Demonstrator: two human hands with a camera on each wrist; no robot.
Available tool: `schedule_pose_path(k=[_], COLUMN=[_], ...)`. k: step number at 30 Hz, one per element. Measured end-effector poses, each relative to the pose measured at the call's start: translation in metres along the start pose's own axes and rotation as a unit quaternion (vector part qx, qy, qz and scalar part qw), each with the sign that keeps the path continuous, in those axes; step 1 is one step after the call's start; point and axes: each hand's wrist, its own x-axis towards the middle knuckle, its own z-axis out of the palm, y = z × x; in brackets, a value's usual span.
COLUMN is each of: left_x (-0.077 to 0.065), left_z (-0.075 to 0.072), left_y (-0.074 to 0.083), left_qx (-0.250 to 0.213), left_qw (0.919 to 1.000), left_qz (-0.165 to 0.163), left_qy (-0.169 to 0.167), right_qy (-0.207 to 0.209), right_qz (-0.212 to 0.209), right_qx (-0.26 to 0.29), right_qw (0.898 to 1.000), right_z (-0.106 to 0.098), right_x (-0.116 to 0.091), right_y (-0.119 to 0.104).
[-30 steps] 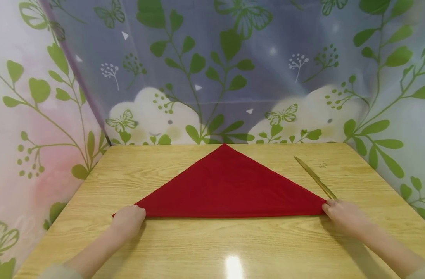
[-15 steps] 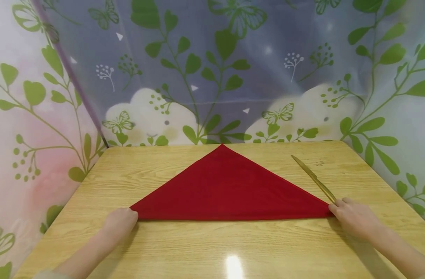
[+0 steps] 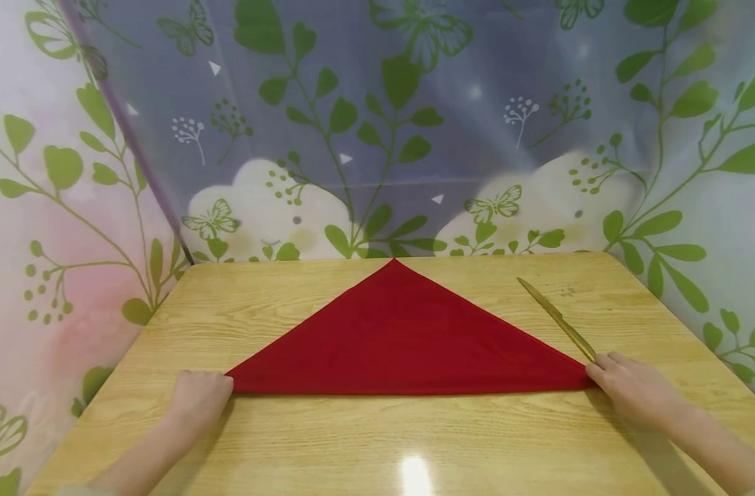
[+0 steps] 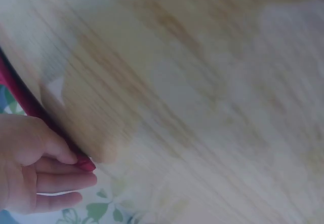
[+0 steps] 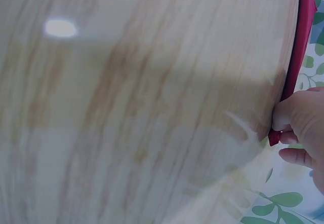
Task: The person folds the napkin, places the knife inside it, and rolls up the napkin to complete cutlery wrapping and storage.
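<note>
A red cloth (image 3: 402, 337), folded into a triangle, lies on the wooden table with its peak at the far edge. My left hand (image 3: 202, 398) pinches its left corner between thumb and fingers; in the left wrist view a bit of the red corner (image 4: 87, 164) pokes out past the thumb. At the other end my right hand (image 3: 632, 389) pinches the right corner, whose tip (image 5: 274, 138) shows below the thumb in the right wrist view. The long folded edge runs straight between both hands. A gold-coloured knife (image 3: 554, 313) lies beside the cloth, its handle end right by my right fingers.
The light wooden table (image 3: 377, 441) reaches back to a patterned curtain (image 3: 477, 124) with leaves and butterflies, which also hangs along both sides. A bright light reflection shows on the table's near part.
My left hand has moved left and slightly toward me, now right at the cloth's left corner. The right hand has shifted slightly right, and the long edge has come a little nearer.
</note>
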Motion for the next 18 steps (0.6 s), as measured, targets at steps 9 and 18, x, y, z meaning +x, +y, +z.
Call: schedule_pose_path(k=[9,18], left_x=[-0.0042,-0.0087], left_z=[-0.0026,0.0032], left_y=[-0.0039,-0.0079], left_qx=[-0.028,-0.027], left_qw=[0.9992,0.9994], left_qz=[0.0,0.018], left_qy=[-0.03,-0.014], right_qy=[-0.016,-0.032], right_qz=[0.002,0.022], right_qx=[0.006,0.031], right_qw=[1.0,0.999], right_z=[-0.0016,-0.0036], right_x=[-0.0018,-0.0002], right_y=[0.0017,0.0039])
